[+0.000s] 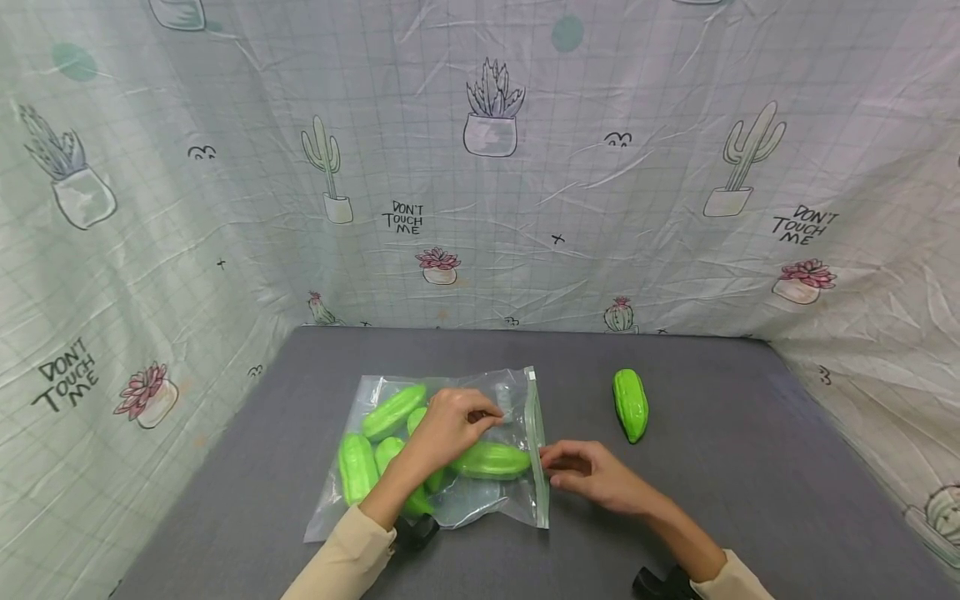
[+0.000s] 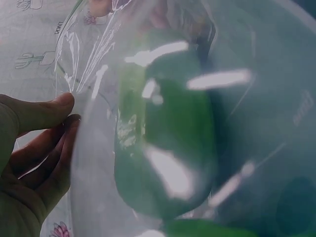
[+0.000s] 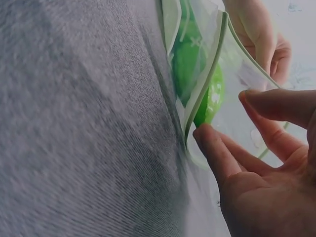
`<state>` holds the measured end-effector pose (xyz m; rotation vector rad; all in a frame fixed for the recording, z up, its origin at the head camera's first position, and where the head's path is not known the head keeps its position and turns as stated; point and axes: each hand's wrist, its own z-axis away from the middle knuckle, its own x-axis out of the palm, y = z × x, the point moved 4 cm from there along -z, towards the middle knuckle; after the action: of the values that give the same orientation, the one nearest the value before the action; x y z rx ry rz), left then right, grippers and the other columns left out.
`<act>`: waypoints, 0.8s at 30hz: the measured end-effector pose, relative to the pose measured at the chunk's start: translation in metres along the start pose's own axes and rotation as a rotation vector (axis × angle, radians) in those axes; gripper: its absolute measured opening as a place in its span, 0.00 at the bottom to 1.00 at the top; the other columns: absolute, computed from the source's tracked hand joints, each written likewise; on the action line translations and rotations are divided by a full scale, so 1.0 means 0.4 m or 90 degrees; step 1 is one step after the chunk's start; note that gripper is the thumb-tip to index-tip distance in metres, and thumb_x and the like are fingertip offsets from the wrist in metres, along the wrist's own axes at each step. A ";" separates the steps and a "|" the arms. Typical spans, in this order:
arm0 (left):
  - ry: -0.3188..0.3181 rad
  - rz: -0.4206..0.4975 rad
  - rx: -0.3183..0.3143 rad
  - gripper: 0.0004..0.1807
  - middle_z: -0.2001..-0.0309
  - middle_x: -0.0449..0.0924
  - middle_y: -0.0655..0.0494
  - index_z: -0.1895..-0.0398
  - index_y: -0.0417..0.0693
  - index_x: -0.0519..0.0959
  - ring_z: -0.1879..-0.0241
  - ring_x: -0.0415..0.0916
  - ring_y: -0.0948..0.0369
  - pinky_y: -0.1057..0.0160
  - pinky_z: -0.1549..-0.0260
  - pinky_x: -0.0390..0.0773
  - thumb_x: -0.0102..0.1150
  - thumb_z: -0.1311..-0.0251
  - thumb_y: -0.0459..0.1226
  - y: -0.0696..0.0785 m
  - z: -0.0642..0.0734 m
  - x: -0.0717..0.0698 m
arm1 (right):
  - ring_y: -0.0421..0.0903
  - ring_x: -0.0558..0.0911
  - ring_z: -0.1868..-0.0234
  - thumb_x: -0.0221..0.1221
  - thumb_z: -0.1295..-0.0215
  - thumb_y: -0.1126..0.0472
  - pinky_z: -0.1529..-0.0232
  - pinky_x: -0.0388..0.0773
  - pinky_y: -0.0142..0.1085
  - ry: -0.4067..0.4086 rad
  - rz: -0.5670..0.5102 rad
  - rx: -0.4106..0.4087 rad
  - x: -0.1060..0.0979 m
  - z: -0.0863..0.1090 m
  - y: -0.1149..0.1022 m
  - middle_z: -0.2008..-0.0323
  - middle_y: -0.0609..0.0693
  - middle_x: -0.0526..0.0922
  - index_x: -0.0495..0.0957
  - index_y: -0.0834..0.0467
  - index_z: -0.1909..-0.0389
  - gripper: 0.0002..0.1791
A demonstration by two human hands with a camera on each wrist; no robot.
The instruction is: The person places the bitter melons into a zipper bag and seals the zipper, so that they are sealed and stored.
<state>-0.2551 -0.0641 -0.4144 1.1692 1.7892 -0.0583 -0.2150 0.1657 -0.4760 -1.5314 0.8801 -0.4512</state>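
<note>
A clear zip bag (image 1: 471, 505) with a pale green zip edge lies on the table, its mouth toward the right. Inside it are several bright green bitter melons (image 1: 358, 468). My left hand (image 1: 450, 425) reaches over the bag and pinches its upper film between thumb and fingers, as the left wrist view shows. One bitter melon (image 1: 491, 461) lies with its end close to the mouth. There, my right hand (image 1: 600, 475) has its thumb and fingers apart. In the right wrist view one fingertip (image 3: 207, 136) is right at the tip of that melon (image 3: 211, 101).
Another bitter melon (image 1: 630, 406) lies outside the bag, behind my right hand on the dark grey table (image 1: 720, 450). A cloth printed with cacti (image 1: 555, 208) hangs behind the table and along both sides.
</note>
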 end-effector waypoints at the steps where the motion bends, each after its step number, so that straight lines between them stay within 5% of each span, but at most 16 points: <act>1: 0.001 0.001 -0.001 0.03 0.69 0.90 0.57 0.67 0.46 0.91 0.75 0.79 0.70 0.76 0.73 0.76 0.72 0.42 0.30 0.000 0.000 0.000 | 0.28 0.79 0.39 0.57 0.28 0.73 0.39 0.79 0.28 -0.005 -0.005 -0.003 0.003 0.000 0.000 0.38 0.82 0.71 0.76 0.76 0.48 0.12; 8: 0.005 0.006 -0.001 0.03 0.69 0.90 0.55 0.67 0.45 0.90 0.74 0.81 0.67 0.76 0.72 0.77 0.73 0.43 0.31 0.002 0.001 0.002 | 0.28 0.77 0.37 0.53 0.28 0.75 0.35 0.77 0.29 -0.033 -0.026 -0.010 0.011 -0.001 0.008 0.38 0.85 0.67 0.73 0.79 0.46 0.14; 17: 0.015 0.002 0.001 0.02 0.69 0.90 0.55 0.67 0.45 0.90 0.74 0.82 0.67 0.76 0.71 0.80 0.73 0.43 0.31 -0.004 0.000 0.001 | 0.33 0.80 0.36 0.55 0.27 0.73 0.38 0.79 0.30 -0.008 0.017 -0.014 -0.019 0.003 -0.001 0.37 0.80 0.72 0.75 0.76 0.46 0.13; 20: 0.007 0.007 -0.009 0.02 0.68 0.90 0.55 0.67 0.46 0.90 0.73 0.82 0.67 0.76 0.70 0.80 0.73 0.42 0.32 -0.006 -0.001 0.000 | 0.43 0.83 0.38 0.55 0.26 0.72 0.41 0.82 0.31 0.024 0.051 -0.014 -0.048 0.007 -0.010 0.39 0.78 0.75 0.75 0.77 0.46 0.14; 24: 0.000 0.012 -0.016 0.02 0.68 0.91 0.56 0.66 0.46 0.91 0.73 0.82 0.67 0.76 0.71 0.79 0.72 0.41 0.32 -0.006 -0.002 0.000 | 0.49 0.86 0.45 0.58 0.26 0.69 0.46 0.84 0.32 0.135 0.157 0.038 -0.103 0.022 -0.023 0.46 0.71 0.82 0.79 0.72 0.47 0.13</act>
<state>-0.2575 -0.0650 -0.4149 1.1686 1.7738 -0.0242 -0.2322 0.2018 -0.4599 -1.3154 1.1941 -0.4601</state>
